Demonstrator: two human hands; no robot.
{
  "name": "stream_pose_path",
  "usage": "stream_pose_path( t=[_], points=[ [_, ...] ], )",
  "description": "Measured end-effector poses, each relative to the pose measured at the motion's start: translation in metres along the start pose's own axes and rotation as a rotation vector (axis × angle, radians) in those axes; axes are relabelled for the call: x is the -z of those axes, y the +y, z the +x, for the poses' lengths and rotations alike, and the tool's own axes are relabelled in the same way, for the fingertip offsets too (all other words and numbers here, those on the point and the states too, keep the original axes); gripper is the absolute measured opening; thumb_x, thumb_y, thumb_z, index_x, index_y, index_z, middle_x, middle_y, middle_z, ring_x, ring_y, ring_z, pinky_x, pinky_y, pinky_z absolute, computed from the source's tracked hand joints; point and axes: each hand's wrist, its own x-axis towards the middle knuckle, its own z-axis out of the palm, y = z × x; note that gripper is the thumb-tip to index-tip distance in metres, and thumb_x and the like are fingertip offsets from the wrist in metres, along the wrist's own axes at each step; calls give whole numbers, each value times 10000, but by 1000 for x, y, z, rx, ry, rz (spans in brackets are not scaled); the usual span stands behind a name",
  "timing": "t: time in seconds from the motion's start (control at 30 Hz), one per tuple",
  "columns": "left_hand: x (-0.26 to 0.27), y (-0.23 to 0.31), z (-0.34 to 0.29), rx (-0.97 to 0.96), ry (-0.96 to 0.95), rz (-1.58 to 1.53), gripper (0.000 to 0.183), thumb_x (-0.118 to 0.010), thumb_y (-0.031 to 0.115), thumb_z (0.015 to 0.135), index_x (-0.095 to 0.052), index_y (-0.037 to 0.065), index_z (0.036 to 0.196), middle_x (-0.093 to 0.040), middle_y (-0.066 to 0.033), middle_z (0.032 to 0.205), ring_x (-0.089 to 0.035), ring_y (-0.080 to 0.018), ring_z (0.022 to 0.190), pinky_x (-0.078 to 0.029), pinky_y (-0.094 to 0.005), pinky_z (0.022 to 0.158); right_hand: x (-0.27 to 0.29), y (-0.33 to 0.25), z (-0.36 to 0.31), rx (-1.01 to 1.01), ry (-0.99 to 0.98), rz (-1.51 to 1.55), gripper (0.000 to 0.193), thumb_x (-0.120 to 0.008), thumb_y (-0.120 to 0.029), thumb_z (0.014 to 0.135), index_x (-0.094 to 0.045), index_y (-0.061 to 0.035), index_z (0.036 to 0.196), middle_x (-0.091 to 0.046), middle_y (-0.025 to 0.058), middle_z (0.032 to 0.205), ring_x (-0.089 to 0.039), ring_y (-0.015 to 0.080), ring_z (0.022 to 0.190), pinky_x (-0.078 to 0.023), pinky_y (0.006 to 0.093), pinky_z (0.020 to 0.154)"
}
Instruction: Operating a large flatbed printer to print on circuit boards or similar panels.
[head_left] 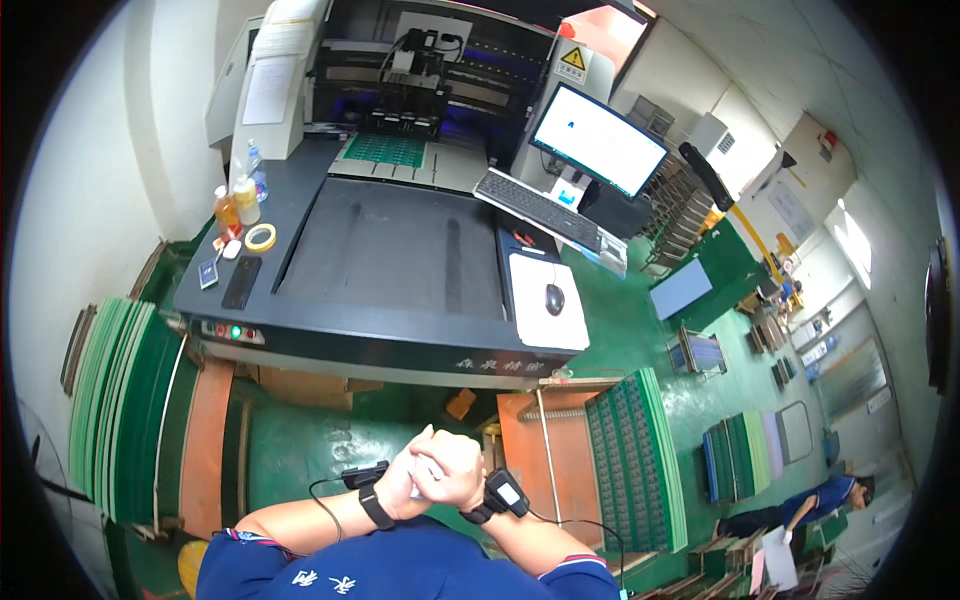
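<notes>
Close in front of my chest, my left hand and my right hand are pressed together with curled fingers. A small whitish thing shows between them, too little of it visible to tell its kind. Both wrists wear dark straps with small cabled devices. Beyond my hands, apart from them, stands a dark machine with a flat black bed. Green circuit board panels lie at the back of that bed, under the machine's head.
On the right are a monitor, keyboard and mouse. Bottles, a tape roll and a phone sit left. Racks of green boards and circuit panels flank me. A person works far right.
</notes>
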Motion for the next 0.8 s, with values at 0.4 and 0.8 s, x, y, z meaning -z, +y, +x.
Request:
stream_pose_path(
  t=[0.4, 0.8],
  points=[
    [-1, 95, 51, -146, 19, -30, 356, -429, 445, 916, -562, 116, 943, -615, -21, 877, -598, -146, 818, -482, -286, 733, -28, 55, 53, -240, 80, 201, 220, -556, -131, 789, -642, 13, 932, -611, 155, 1037, -544, 318, 1026, -407, 394, 909],
    [-28, 130, 52, -1260, 62, 735, 468, -351, 288, 951, -315, -27, 1296, -379, -186, 1336, -349, -266, 1266, -246, -381, 1069, -18, 67, 110, -532, -313, 1273, 787, -645, -291, 762, -258, 25, 1370, -324, 149, 1393, -338, 224, 1275, -269, 342, 1043]
  ],
)
